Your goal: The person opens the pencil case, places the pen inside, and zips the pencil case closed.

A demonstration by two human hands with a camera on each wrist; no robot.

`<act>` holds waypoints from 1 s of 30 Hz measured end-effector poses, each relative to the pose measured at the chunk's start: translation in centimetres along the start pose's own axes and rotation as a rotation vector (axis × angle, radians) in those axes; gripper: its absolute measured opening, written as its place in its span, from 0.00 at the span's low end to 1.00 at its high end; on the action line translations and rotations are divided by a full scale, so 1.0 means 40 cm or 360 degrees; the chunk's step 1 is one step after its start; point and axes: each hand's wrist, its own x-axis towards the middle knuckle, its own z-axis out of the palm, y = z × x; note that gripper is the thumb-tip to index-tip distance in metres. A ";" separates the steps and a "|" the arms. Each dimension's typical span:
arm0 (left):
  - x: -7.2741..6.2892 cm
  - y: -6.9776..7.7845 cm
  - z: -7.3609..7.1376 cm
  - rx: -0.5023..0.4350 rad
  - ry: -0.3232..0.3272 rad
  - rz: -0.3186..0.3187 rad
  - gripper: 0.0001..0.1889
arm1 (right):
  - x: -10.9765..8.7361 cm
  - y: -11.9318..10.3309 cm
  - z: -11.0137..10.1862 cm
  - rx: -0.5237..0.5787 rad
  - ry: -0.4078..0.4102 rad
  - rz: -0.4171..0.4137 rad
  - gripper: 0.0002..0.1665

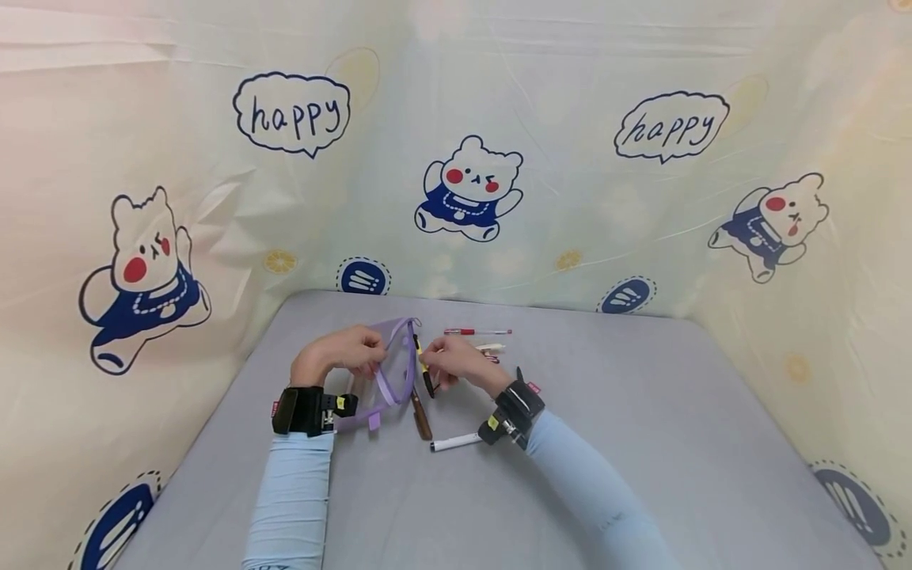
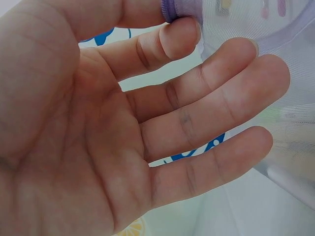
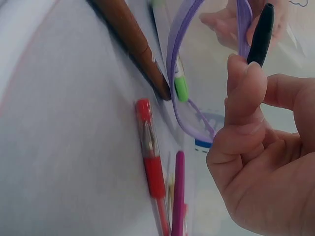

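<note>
The right hand [image 1: 463, 366] pinches the yellow pen [image 1: 429, 385] just beside the pouch [image 1: 388, 390], which the left hand [image 1: 345, 351] pinches at its edge. Should the pouch sag, the pen could snag. Just short of the grip, the brown pen [image 1: 421, 417] might obstruct; farther back lies the marker [image 1: 454, 442], past the grip the red pen [image 1: 466, 332].

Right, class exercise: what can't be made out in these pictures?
- White marker: one end, behind the right wrist's camera, head view.
- Yellow-and-black pen: mostly hidden by the right hand, right wrist view.
- Brown marker: cut off by the top edge, right wrist view.
- Magenta stick: cut off by the bottom edge, same view.
- Coloured spots at the purple pouch: too blurred to identify, left wrist view.
</note>
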 end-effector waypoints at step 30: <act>-0.008 0.002 0.000 -0.0049 -0.0018 -0.0012 0.07 | 0.025 -0.032 0.042 0.0062 -0.0038 -0.0053 0.19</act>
